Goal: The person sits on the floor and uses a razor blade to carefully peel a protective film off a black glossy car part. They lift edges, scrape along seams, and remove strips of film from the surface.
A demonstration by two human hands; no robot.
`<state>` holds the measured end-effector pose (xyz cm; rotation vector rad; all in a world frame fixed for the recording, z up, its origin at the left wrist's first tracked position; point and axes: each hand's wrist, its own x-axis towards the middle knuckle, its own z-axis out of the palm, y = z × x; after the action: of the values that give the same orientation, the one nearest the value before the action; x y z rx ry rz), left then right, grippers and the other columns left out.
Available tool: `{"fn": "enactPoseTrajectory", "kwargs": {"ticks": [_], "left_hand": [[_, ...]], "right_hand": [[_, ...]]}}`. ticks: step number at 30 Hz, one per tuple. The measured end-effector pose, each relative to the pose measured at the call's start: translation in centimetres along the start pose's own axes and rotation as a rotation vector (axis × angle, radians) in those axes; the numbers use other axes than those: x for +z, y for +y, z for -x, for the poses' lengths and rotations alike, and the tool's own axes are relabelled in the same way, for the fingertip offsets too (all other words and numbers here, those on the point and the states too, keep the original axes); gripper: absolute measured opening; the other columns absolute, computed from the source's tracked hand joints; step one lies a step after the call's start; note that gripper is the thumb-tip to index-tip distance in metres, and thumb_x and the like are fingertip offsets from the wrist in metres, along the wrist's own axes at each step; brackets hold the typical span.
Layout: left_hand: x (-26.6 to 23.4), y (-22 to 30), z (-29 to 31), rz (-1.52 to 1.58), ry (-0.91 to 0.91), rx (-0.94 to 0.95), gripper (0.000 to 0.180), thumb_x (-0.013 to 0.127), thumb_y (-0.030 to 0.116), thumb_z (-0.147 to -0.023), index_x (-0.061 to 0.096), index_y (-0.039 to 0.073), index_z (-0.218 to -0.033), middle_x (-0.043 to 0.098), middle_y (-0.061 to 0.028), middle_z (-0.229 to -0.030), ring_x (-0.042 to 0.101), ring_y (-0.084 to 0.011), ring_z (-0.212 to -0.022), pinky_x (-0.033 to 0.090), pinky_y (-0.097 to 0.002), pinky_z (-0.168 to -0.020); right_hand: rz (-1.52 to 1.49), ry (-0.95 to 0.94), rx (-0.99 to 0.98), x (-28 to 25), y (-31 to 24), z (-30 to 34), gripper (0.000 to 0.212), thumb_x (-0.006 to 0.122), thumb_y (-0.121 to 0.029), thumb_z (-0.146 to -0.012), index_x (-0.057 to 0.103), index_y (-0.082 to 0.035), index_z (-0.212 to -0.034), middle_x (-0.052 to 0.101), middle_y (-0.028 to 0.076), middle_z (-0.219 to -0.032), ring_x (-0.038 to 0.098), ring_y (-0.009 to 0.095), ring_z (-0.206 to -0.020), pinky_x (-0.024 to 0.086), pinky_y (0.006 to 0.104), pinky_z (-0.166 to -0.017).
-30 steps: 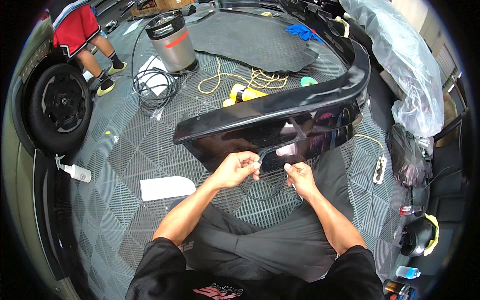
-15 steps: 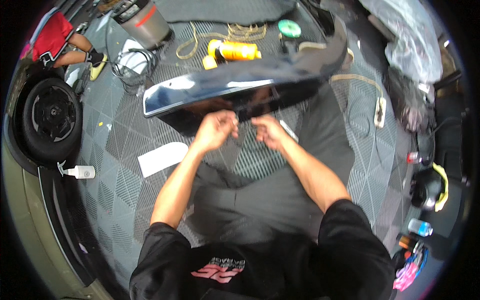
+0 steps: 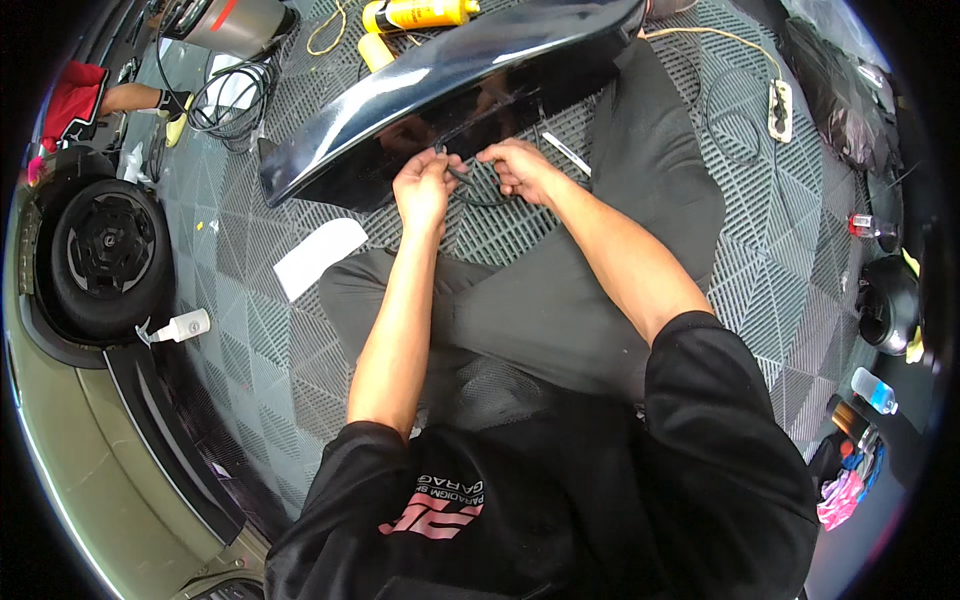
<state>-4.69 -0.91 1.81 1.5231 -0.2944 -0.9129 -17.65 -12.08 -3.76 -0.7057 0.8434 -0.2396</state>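
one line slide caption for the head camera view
Left hand pinching a thin black cord, right hand close beside it, at the near edge of a glossy dark curved panel.

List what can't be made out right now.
All in the head view:
Right hand: whether it grips the black strip; curled fingers hide the contact.
Glossy black car panel: far end, cut off by the upper edge.
Metal keg: top, same edge.
Co-worker: upper body, cut off by the left rim.
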Motion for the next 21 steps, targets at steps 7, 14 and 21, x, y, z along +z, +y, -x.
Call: {"fn": "enactPoseTrajectory", "kwargs": {"ticks": [7, 14, 21], "left_hand": [[-0.1, -3.0, -2.3, -0.294, 0.064, 0.167, 0.022, 0.066, 0.017, -0.1, 0.066, -0.005, -0.099, 0.073, -0.0105, -0.086, 0.07, -0.0145, -0.071, 0.052, -0.0258, -0.061], [-0.6, -4.2, -4.0, -0.376, 0.047, 0.12, 0.027, 0.063, 0.021, -0.102, 0.067, -0.005, -0.094, 0.074, -0.0113, -0.082, 0.069, -0.0153, -0.065, 0.054, -0.0289, -0.062], [1.2, -4.8, -2.8, -0.454, 0.143, 0.137, 0.029, 0.056, 0.023, -0.104, 0.061, -0.006, -0.103, 0.074, -0.0119, -0.079, 0.066, -0.0153, -0.056, 0.054, -0.0321, -0.057]], "right_hand": [[0.046, 0.066, 0.022, -0.6, 0.3, -0.3, 0.02, 0.075, -0.021, -0.083, 0.061, -0.007, -0.081, 0.043, -0.002, -0.06, 0.038, 0.011, -0.046, 0.034, 0.0306, -0.042], [0.213, 0.198, 0.031, -0.8, 0.5, -0.4, 0.023, 0.074, -0.03, -0.084, 0.063, -0.009, -0.085, 0.037, -0.004, -0.057, 0.035, 0.011, -0.046, 0.034, 0.0273, -0.045], [1.012, 0.351, -0.043, -1.0, -0.6, 1.2, 0.052, 0.071, -0.036, -0.083, 0.072, 0.005, -0.114, 0.071, 0.026, -0.117, 0.071, 0.037, -0.107, 0.058, 0.0435, -0.087]]}}
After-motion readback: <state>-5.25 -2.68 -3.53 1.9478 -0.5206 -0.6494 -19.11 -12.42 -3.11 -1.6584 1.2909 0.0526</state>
